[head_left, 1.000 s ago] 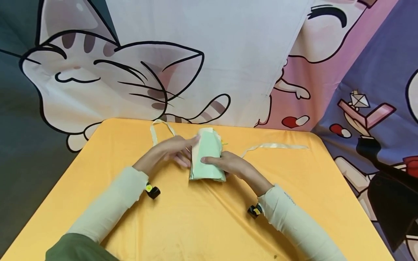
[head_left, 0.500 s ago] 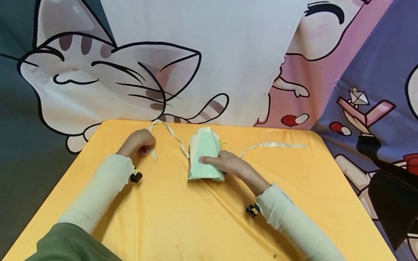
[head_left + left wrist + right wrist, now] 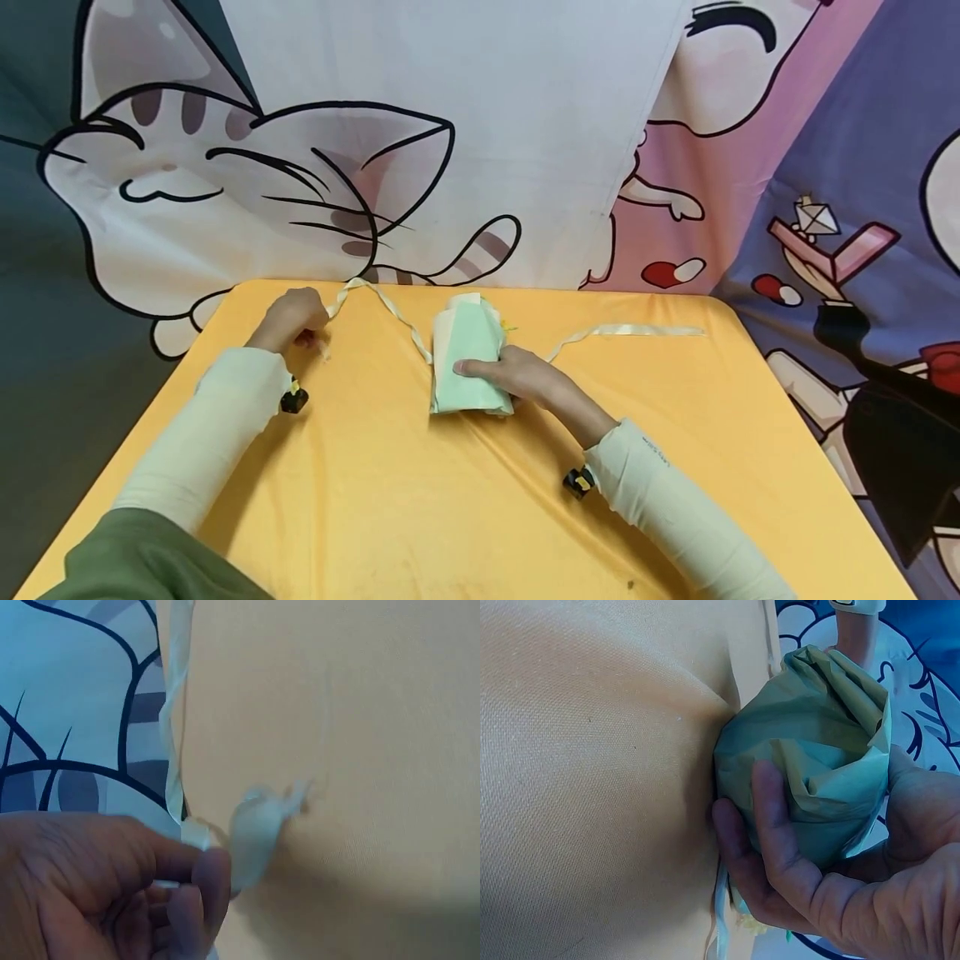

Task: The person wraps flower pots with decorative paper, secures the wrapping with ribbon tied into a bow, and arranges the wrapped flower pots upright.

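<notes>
A mint-green paper wrap, folded into an upright bundle with a pale inner sheet, lies at the table's middle. My right hand grips its lower right side, thumb on top and fingers curled round it. In the right wrist view the crumpled paper bottom shows, with a bit of yellow beyond it. A cream ribbon runs out from the bundle's left side. Over at the left, my left hand pinches this ribbon near its frayed end between thumb and finger. What the wrap holds is mostly hidden.
The other ribbon length stretches across the table to the bundle's right. A yellow cloth with a few creases covers the table. Behind its back edge hangs a printed cartoon curtain.
My left hand has left the bundle, moved to the left and taken hold of the ribbon's loose end, drawing it further left. My right hand keeps its grip on the bundle.
</notes>
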The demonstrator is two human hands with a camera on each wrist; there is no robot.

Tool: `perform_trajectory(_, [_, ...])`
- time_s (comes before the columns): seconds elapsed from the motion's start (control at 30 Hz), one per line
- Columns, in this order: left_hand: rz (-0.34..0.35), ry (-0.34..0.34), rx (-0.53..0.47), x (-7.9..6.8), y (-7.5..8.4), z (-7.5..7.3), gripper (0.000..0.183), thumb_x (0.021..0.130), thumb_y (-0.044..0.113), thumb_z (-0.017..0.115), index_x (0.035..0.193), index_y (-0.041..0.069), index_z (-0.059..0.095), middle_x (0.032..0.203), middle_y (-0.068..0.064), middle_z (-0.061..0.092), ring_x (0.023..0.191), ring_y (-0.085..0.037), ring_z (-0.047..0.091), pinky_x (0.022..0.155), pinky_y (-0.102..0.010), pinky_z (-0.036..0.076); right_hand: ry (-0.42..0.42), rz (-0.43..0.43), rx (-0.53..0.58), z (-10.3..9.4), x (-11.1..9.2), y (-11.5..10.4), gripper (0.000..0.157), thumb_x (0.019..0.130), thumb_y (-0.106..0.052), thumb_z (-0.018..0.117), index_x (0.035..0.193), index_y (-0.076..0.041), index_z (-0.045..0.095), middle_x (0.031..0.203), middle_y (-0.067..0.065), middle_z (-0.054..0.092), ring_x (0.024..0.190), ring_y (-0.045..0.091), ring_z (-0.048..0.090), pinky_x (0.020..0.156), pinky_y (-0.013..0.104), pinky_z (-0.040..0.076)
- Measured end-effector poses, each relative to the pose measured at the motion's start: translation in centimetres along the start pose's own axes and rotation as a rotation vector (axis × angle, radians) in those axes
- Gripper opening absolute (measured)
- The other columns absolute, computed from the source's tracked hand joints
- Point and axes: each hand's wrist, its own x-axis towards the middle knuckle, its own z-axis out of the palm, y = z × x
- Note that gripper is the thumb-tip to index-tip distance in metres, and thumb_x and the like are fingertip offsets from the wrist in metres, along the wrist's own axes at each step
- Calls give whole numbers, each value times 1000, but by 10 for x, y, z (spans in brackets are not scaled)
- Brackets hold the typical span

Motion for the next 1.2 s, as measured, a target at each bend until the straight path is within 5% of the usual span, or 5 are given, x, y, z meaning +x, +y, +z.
perform_trajectory(0.43, [324,979,-805,-12,30,8,21,116,19,53,124,4,64,129,-17,74,127,-28,72,106,-28,58,13,6,-9,4,1,-2,51,103,-60,76,111,-10,76,97,6,82,80,15,75,73,28,60])
perform_trajectory(0.6, [800,1208,-562,-14,40,19,14,103,-1,69,115,-6,73,126,-24,80,127,-42,76,117,-47,60,21,4,-29,4,1,-3,54,102,-63,76,115,-11,75,99,6,83,82,17,76,73,30,61])
perform_trajectory(0.87, [1610,1014,406,-12,98,62,27,91,-14,79,116,-4,72,128,-17,82,124,-33,78,111,-45,63,5,-7,-27,0,1,-1,52,103,-64,74,114,-13,76,96,5,83,80,17,77,75,31,61])
perform_trajectory(1.0, [1611,849,614,-14,113,79,46,95,-14,75,138,1,69,153,-13,73,144,-30,69,123,-44,55,-8,-43,-38,0,2,0,49,106,-62,71,112,-14,76,93,5,82,76,17,76,72,32,61])
perform_trajectory(1.2, [1313,607,73,-24,103,83,62,97,-22,66,153,3,62,154,-23,65,141,-42,64,118,-53,57,-16,-34,-13,1,2,-2,49,106,-60,72,119,-13,75,100,6,84,83,18,78,76,32,62])
